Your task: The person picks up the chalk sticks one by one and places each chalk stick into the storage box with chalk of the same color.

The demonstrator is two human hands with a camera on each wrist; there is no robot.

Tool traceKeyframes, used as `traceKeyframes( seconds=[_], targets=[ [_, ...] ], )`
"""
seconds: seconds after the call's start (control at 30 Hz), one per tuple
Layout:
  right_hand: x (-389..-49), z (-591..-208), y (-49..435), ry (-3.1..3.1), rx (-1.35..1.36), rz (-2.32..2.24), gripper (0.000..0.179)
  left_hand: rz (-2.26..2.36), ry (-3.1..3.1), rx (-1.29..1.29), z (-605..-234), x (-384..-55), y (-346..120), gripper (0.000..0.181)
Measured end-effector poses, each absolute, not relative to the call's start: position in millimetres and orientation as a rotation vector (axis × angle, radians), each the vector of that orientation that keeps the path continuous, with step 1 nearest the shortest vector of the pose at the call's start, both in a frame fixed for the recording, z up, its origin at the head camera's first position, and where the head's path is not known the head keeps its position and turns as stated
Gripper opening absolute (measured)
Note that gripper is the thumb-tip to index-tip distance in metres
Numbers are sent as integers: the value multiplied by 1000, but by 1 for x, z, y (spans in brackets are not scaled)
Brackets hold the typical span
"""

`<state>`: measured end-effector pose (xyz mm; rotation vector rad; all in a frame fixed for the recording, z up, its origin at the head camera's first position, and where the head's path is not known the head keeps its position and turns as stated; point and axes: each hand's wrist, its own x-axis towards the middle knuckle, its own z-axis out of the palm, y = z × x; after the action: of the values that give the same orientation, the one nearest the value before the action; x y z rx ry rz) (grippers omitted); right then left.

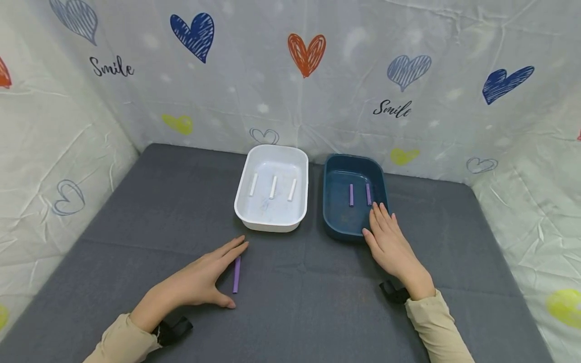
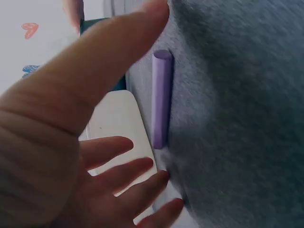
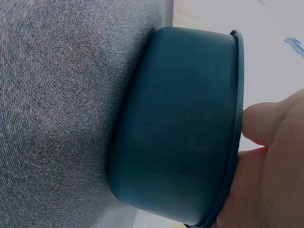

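Note:
A purple chalk stick [image 1: 236,275] lies on the grey cloth, and my left hand [image 1: 199,280] is spread around it. In the left wrist view the thumb and fingers stand apart on either side of the chalk, with bare cloth between. My right hand [image 1: 391,248] rests at the near right corner of the dark teal tray [image 1: 347,230], its fingers extended over the rim. In the right wrist view that hand touches the tray's rim. Two purple chalk sticks [image 1: 351,195] lie inside the teal tray, one of them right by my right fingertips.
To the left of the teal tray stands a white tray [image 1: 271,226] with three white chalk sticks [image 1: 273,187] in it. Both trays are near the table's back edge. A white curtain [image 1: 254,96] printed with hearts hangs behind the table [image 1: 308,312] and along its sides.

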<state>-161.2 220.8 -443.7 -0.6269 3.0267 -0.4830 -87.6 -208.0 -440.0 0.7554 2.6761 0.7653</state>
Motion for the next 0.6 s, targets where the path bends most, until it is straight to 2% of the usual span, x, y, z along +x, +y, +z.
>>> traceKeyframes(
  seconds=[0.33,0.6],
  targets=[
    [-161,-444,220,3027,-627,-475,64,763,2754,771,-443,-84,-210,83],
    [-160,-443,220,3025,-622,-475,64,800,2787,899,-445,-88,-210,72]
  ],
)
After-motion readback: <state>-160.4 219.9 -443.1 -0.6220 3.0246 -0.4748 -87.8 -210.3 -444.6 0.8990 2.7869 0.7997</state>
